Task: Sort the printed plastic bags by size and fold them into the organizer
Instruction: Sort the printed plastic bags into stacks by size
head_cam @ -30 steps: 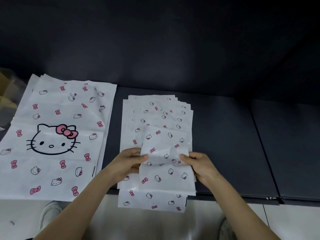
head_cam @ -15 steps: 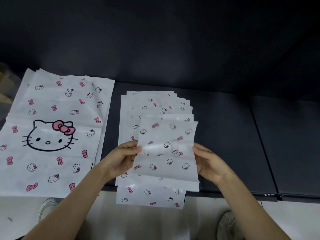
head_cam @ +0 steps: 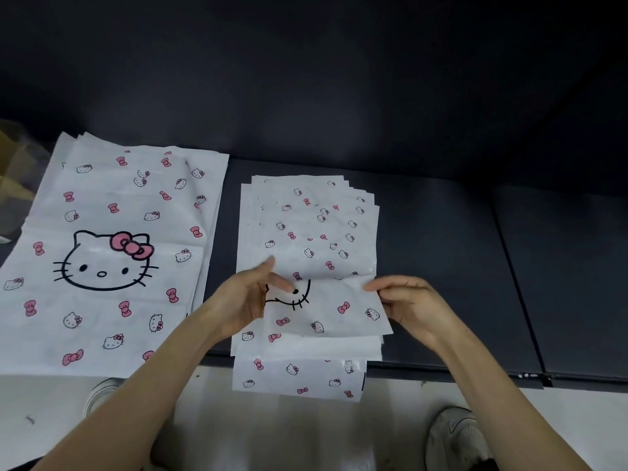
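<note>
Backdrop: dark wall point(head_cam: 306, 79) behind a dark table point(head_cam: 441, 266); pale floor point(head_cam: 390, 419) below its near edge
Big-bag stack point(head_cam: 119, 232): far left on the table, cat-face print up; near edge hangs over the table's front; right edge sits near the next pile, with a dark strip between them
Middle stack point(head_cam: 306, 215): centre, fanned a bit so the far corners stagger; bottom end droops past the table edge too
Top bag point(head_cam: 326, 307): lying on the near half of the middle stack, slightly skewed; partial big cat face showing by its left edge
Left hand point(head_cam: 244, 300): fingers pretty much straight, palm turned inward, at the top bag's left edge; can't tell if it's actually gripping
Right hand point(head_cam: 411, 300): fingertips pinching the top bag's right edge, other fingers curled
Elbow room: bare tabletop runs right of the stack to a seam point(head_cam: 516, 283) and on past it
Down low: a shoe point(head_cam: 455, 436) on the floor under the right arm
</note>
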Motion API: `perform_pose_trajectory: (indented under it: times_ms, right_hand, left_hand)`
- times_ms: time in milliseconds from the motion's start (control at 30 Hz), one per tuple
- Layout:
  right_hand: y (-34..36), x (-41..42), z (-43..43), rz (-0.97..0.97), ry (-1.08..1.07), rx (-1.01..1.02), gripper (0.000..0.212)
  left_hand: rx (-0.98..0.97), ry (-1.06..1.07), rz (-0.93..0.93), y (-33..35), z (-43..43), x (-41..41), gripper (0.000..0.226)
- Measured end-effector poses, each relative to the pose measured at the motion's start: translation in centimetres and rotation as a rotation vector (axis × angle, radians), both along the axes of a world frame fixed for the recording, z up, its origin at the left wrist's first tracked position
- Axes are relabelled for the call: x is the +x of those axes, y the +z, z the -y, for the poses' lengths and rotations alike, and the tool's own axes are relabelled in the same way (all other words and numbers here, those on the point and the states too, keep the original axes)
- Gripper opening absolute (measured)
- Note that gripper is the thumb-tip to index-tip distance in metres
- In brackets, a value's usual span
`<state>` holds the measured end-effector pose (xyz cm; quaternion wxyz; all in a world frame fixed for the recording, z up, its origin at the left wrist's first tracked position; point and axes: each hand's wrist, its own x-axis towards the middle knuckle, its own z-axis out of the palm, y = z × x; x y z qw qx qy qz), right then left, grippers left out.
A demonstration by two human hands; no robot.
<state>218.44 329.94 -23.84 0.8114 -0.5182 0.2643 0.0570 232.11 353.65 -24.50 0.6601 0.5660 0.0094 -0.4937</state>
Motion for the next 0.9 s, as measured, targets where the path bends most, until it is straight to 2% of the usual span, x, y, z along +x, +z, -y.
perform_pose_trajectory:
  times_ms: [33,100,200,233,367,500,567,700,800,900]
  right_hand:
    - [0.1,0.2,-0.1,-0.012,0.002,-0.034,0.022]
    - [0.0,0.5,-0.6,-0.059,-0.038,-0.076,0.009]
    - [-0.3,1.1,-1.1,-0.152,-0.042,-0.177,0.031]
    - [-0.1,1.2,-1.3,-0.16,-0.027,-0.199,0.03]
    - [0.5,1.6,-1.7,-0.139,-0.09,-0.229,0.018]
    - [0.6,1.9,-1.4,-0.128,-0.154,-0.203,0.013]
    - [0.6,2.0,-1.4,-0.139,-0.177,-0.203,0.015]
    - [0.8,2.2,-1.7,-0.157,-0.208,-0.176,0.02]
    - [1.5,2.2,-2.3,-0.104,-0.16,-0.081,0.017]
    - [1.8,2.6,-3.6,-0.114,-0.138,-0.149,0.017]
  left_hand:
    - [0.047,-0.019,0.084,0.3,0.2,-0.2,0.013]
    - [0.121,-0.052,0.236,0.2,0.4,-0.3,0.019]
    - [0.113,-0.014,0.286,0.8,1.0,-0.6,0.027]
    - [0.119,-0.004,0.294,1.2,1.3,-0.9,0.031]
    - [0.089,0.112,0.173,1.1,1.7,-1.5,0.053]
    - [0.111,0.127,-0.008,0.3,1.4,-2.3,0.031]
    - [0.136,0.137,-0.049,0.0,1.4,-2.8,0.03]
    - [0.148,0.194,0.122,-0.1,1.3,-3.3,0.02]
    - [0.165,0.24,0.229,0.1,1.0,-2.9,0.023]
    - [0.189,0.267,0.279,0.5,0.1,-2.2,0.027]
